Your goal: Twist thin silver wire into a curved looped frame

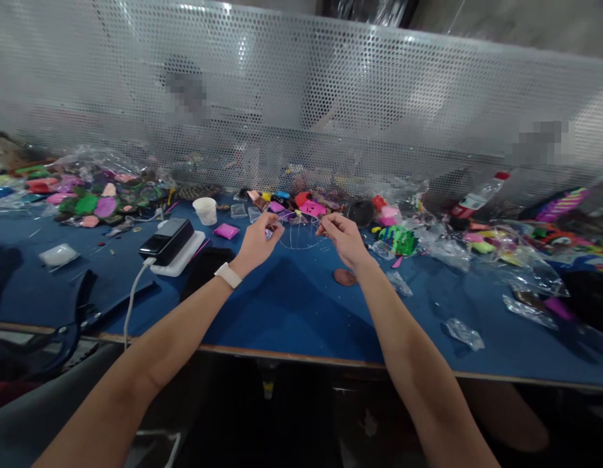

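Note:
A thin wire frame point(301, 246), curved with fine strands across it, hangs in the air between my two hands above the blue table point(292, 305). On its left side my left hand point(260, 239) pinches it with closed fingers; a white band circles that wrist. The right end of the frame is pinched between the thumb and fingers of my right hand point(342, 235). A brown round piece point(345, 277) lies on the table below my right hand. Left of my left hand is a pink packet point(226, 231).
A white cup point(205, 210), a black device point(166, 242) with a cable, and blue-handled pliers point(82, 309) are at left. Colourful piles lie along the perforated metal screen point(292, 97). A red-capped bottle point(479, 196) leans at right, near plastic wrappers point(464, 333).

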The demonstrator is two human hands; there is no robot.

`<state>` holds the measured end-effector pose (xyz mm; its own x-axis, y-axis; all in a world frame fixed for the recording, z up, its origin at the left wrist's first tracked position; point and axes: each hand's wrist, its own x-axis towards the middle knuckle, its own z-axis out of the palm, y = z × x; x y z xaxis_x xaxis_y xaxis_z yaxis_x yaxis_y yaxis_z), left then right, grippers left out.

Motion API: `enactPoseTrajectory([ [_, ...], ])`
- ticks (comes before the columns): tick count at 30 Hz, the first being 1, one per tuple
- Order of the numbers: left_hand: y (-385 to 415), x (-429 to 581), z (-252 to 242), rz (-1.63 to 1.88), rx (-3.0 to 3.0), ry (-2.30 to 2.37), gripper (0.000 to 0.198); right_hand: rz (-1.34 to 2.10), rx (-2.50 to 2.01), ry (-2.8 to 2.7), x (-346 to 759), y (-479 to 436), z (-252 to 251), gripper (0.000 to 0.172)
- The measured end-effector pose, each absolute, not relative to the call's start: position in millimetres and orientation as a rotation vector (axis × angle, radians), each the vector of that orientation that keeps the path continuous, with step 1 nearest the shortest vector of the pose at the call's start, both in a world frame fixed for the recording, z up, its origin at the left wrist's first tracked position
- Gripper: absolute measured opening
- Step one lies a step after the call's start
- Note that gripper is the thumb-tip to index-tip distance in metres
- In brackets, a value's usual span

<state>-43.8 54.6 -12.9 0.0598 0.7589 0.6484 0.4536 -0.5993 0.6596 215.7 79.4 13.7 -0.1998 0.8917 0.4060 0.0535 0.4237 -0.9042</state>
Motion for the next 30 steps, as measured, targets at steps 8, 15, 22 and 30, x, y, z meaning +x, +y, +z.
enactPoseTrajectory([
  [8, 49.4, -40.1, -2.6, 1.526, 1.985, 1.121, 0.018, 0.828, -0.871, -1.783, 220.2, 67.6, 21.5, 0.037],
  [15, 24.9, -25.3, 7.7, 1.412, 2.237, 1.042, 0.010, 0.294, -0.881, -2.138, 194.0, 39.6, 25.9, 0.017],
  [22, 19.7, -21.4, 5.6, 1.512, 2.292, 1.098, 0.010, 0.570, -0.899, -2.011, 183.5, 33.0, 24.5, 0.016],
  [30, 18.5, -27.4, 8.4, 1.625, 2.497, 1.143, 0.010, 0.693, -0.920, -1.901, 178.0, 30.6, 24.4, 0.020],
])
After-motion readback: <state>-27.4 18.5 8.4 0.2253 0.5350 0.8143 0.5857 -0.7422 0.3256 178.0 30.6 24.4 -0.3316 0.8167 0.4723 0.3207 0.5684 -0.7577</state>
